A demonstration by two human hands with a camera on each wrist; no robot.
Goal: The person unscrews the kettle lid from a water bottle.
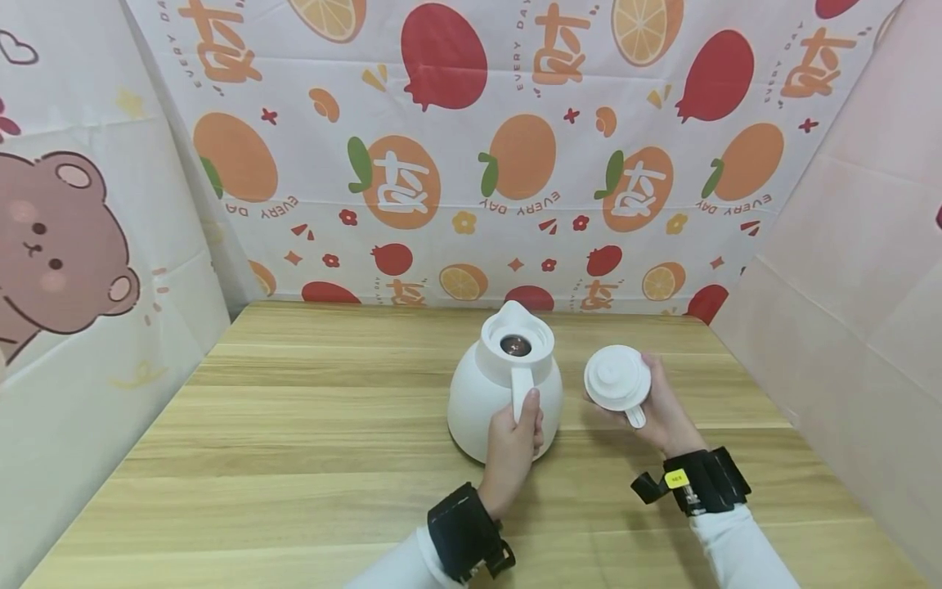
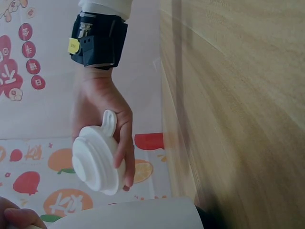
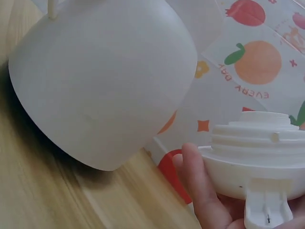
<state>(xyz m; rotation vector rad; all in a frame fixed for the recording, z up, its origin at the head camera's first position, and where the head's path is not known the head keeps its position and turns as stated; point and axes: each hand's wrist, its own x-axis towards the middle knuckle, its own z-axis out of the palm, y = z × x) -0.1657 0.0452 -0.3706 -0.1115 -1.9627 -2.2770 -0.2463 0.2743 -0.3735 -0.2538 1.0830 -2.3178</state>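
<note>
A white thermos jug [image 1: 471, 401] stands on the wooden table, its round mouth uncovered and dark inside. My left hand [image 1: 511, 438] grips the jug's handle [image 1: 521, 384], thumb lying along the top of it. To the right of the jug, my right hand [image 1: 670, 409] holds the white lid [image 1: 616, 378] above the table. The lid is turned underside up, with its stepped, threaded plug [image 3: 257, 138] on top and its lever tab [image 3: 268, 205] pointing toward me. In the left wrist view the right fingers curl around the rim of the lid [image 2: 97, 160].
The wooden tabletop [image 1: 294, 425] reaches back to a fruit-print cloth [image 1: 456, 164]. A pale cloth with a bear [image 1: 66, 245] hangs at the left, and a plain pinkish one [image 1: 846, 286] at the right. Black straps [image 1: 706, 481] circle both wrists.
</note>
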